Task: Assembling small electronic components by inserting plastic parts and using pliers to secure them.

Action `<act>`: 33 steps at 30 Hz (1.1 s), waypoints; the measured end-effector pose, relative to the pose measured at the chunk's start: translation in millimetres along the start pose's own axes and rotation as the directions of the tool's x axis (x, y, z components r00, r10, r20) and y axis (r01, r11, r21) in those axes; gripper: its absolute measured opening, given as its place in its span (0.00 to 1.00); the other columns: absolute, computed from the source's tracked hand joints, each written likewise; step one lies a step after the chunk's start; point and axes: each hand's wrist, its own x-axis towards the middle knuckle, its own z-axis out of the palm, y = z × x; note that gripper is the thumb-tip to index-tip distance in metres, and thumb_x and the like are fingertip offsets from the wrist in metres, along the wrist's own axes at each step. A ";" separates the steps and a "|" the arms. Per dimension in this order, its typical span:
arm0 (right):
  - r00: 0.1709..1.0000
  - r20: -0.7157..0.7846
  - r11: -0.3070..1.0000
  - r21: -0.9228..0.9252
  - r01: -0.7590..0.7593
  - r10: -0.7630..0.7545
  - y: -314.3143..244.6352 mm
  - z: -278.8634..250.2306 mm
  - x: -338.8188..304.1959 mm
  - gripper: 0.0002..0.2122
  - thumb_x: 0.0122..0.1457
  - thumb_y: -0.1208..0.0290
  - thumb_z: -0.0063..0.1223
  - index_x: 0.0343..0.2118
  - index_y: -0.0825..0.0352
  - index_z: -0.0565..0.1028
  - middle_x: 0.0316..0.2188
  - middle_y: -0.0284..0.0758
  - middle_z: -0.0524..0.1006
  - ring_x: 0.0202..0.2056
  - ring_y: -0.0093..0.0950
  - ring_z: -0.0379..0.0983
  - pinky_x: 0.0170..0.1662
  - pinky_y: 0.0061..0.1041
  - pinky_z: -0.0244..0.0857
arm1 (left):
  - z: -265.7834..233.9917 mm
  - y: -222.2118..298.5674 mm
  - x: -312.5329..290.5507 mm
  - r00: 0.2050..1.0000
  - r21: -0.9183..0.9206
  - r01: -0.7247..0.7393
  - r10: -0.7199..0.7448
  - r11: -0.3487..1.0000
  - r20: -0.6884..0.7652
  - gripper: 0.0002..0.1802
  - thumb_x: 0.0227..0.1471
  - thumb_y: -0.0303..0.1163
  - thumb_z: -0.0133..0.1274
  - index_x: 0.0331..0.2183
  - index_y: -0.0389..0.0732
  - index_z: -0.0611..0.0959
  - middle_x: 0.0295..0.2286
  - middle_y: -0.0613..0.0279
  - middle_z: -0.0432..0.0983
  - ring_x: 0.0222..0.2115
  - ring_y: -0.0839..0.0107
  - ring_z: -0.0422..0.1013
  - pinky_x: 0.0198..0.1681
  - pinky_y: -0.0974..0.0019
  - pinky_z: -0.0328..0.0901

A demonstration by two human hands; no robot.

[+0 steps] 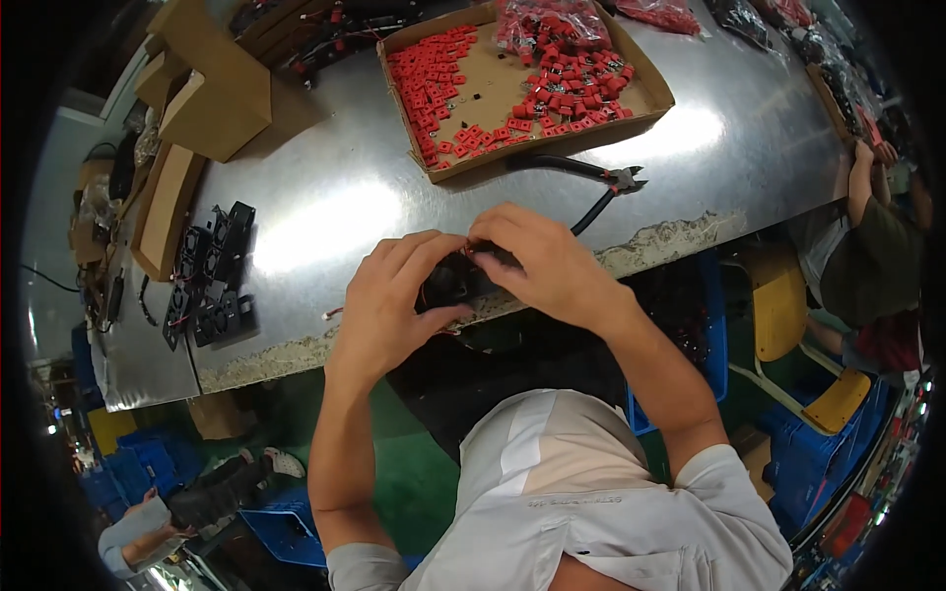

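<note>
At the table's near edge my two hands come together around a small black part with thin wires (448,283), mostly hidden by my fingers. My left hand (386,295) is closed around its left side, with the thumb underneath. From the right, my right hand (547,264) pinches at the part's upper edge, where a reddish bit shows between the fingertips. A small pale wire connector (332,313) sticks out left of my left hand. Beyond my right hand lie cutting pliers (623,180) with black handles, their jaws pointing right.
A shallow cardboard tray (434,175) holds many small red parts and a plastic bag of them. Several black fans (209,271) lie at the left, near cardboard boxes (222,113). The table's front edge is chipped. A yellow chair (778,305) and another person are at the right.
</note>
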 end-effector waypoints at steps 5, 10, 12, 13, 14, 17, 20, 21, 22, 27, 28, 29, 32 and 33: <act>0.987 -0.155 0.932 0.352 0.092 -0.039 -25.4 0.4 7.8 0.12 0.59 0.82 0.55 0.46 0.71 0.74 0.44 0.37 0.77 0.45 0.32 0.76 0.49 0.28 0.70 | -3.4 2.1 2.0 0.999 0.141 -0.014 0.008 0.990 0.044 0.35 0.36 0.34 0.70 0.50 0.47 0.78 0.47 0.65 0.75 0.42 0.56 0.70 0.46 0.56 0.67; 0.982 0.019 0.695 0.704 -0.145 0.185 -27.7 7.5 18.3 0.12 0.64 0.80 0.52 0.49 0.73 0.73 0.42 0.35 0.78 0.45 0.23 0.75 0.52 0.23 0.68 | -4.6 -10.4 -3.8 0.997 0.194 -0.063 0.051 0.979 0.062 0.35 0.37 0.36 0.70 0.50 0.46 0.78 0.47 0.66 0.75 0.41 0.57 0.70 0.45 0.57 0.67; 0.976 -0.123 0.914 0.387 -0.122 0.182 -19.8 -7.8 20.0 0.12 0.63 0.80 0.53 0.48 0.73 0.74 0.43 0.35 0.78 0.44 0.21 0.75 0.50 0.23 0.69 | -4.6 -3.3 -0.6 0.996 0.160 -0.074 0.065 0.984 0.057 0.35 0.37 0.35 0.70 0.50 0.44 0.78 0.47 0.64 0.75 0.41 0.57 0.70 0.46 0.57 0.66; 0.984 -0.149 0.965 0.257 -0.057 0.098 -10.6 -11.7 19.9 0.11 0.60 0.79 0.56 0.46 0.72 0.76 0.41 0.36 0.78 0.41 0.24 0.76 0.46 0.23 0.69 | -5.2 -0.6 -0.9 0.997 0.160 -0.069 0.061 0.985 0.050 0.35 0.37 0.35 0.70 0.50 0.44 0.78 0.47 0.64 0.75 0.41 0.57 0.70 0.46 0.57 0.66; 0.985 -0.143 0.966 0.254 -0.055 0.094 -6.5 -13.7 16.5 0.11 0.60 0.79 0.56 0.46 0.72 0.76 0.41 0.36 0.78 0.41 0.24 0.76 0.46 0.23 0.69 | -5.7 1.4 -1.5 0.999 0.112 -0.012 0.006 0.994 0.049 0.35 0.36 0.35 0.70 0.50 0.43 0.78 0.47 0.63 0.75 0.42 0.56 0.70 0.47 0.56 0.66; 0.997 0.071 0.998 -0.046 0.036 -0.033 -1.5 -9.3 8.8 0.11 0.55 0.78 0.60 0.42 0.69 0.77 0.36 0.39 0.74 0.35 0.36 0.75 0.39 0.30 0.68 | -4.1 0.1 -4.8 0.997 0.034 0.072 -0.074 0.997 0.033 0.36 0.36 0.33 0.71 0.50 0.42 0.78 0.46 0.60 0.76 0.43 0.56 0.70 0.48 0.56 0.65; 0.992 0.049 0.987 -0.102 0.125 -0.120 4.9 -6.0 9.7 0.09 0.56 0.78 0.60 0.41 0.69 0.77 0.38 0.40 0.75 0.35 0.38 0.75 0.39 0.31 0.69 | 2.4 -6.4 -7.5 0.998 0.009 0.046 -0.046 0.999 -0.031 0.36 0.36 0.33 0.71 0.50 0.41 0.78 0.44 0.58 0.76 0.44 0.55 0.70 0.49 0.56 0.65; 0.992 0.047 0.987 -0.105 0.123 -0.119 4.2 -7.1 10.4 0.09 0.56 0.78 0.60 0.41 0.69 0.77 0.38 0.40 0.75 0.35 0.38 0.75 0.39 0.31 0.69 | 4.1 -7.2 -7.8 0.997 0.015 -0.004 0.005 1.000 -0.079 0.35 0.35 0.33 0.71 0.49 0.40 0.79 0.44 0.57 0.76 0.45 0.55 0.70 0.49 0.56 0.65; 0.989 0.061 0.983 -0.124 0.138 -0.132 3.1 -7.6 11.4 0.09 0.55 0.77 0.60 0.39 0.69 0.77 0.38 0.39 0.75 0.35 0.39 0.74 0.39 0.32 0.69 | 4.3 -7.5 -8.1 0.997 0.014 -0.008 0.009 1.000 -0.077 0.35 0.35 0.33 0.71 0.49 0.40 0.79 0.44 0.57 0.76 0.45 0.55 0.70 0.49 0.56 0.65; 0.947 0.137 0.914 -0.254 0.316 -0.289 3.7 -14.2 23.7 0.09 0.52 0.74 0.62 0.36 0.68 0.76 0.39 0.37 0.75 0.37 0.39 0.73 0.41 0.35 0.68 | 3.0 -3.4 -7.3 0.998 0.047 0.062 -0.061 0.997 -0.033 0.36 0.33 0.36 0.72 0.49 0.43 0.81 0.43 0.59 0.76 0.44 0.56 0.70 0.48 0.55 0.66; 0.935 0.161 0.897 -0.269 0.350 -0.316 3.8 -14.7 25.2 0.10 0.51 0.74 0.62 0.36 0.67 0.76 0.39 0.37 0.75 0.37 0.39 0.73 0.41 0.35 0.67 | 2.1 -2.3 -6.6 0.998 0.047 0.056 -0.055 0.997 -0.028 0.36 0.33 0.36 0.72 0.49 0.43 0.81 0.43 0.59 0.76 0.44 0.56 0.70 0.48 0.55 0.66; 0.921 0.185 0.879 -0.283 0.383 -0.342 4.5 -15.6 25.8 0.11 0.50 0.73 0.63 0.36 0.67 0.76 0.39 0.36 0.75 0.36 0.39 0.73 0.41 0.35 0.67 | 1.0 -1.4 -5.9 0.998 0.056 0.066 -0.065 0.996 -0.022 0.37 0.31 0.34 0.73 0.49 0.42 0.82 0.42 0.59 0.77 0.43 0.56 0.71 0.48 0.57 0.67; 0.915 0.168 0.877 -0.267 0.400 -0.367 13.1 -14.4 24.1 0.12 0.49 0.74 0.63 0.37 0.66 0.75 0.40 0.35 0.75 0.36 0.38 0.73 0.41 0.34 0.66 | 0.4 0.3 -3.7 0.998 0.077 0.059 -0.058 0.995 -0.015 0.38 0.29 0.31 0.73 0.49 0.41 0.82 0.41 0.58 0.77 0.42 0.57 0.71 0.47 0.58 0.68; 0.916 0.165 0.878 -0.267 0.398 -0.365 13.3 -15.0 23.4 0.12 0.49 0.74 0.63 0.37 0.66 0.75 0.40 0.35 0.75 0.36 0.38 0.73 0.41 0.34 0.66 | 0.4 0.7 -3.2 0.999 0.088 0.044 -0.042 0.995 -0.018 0.38 0.29 0.31 0.73 0.49 0.41 0.82 0.40 0.58 0.76 0.42 0.57 0.71 0.46 0.58 0.68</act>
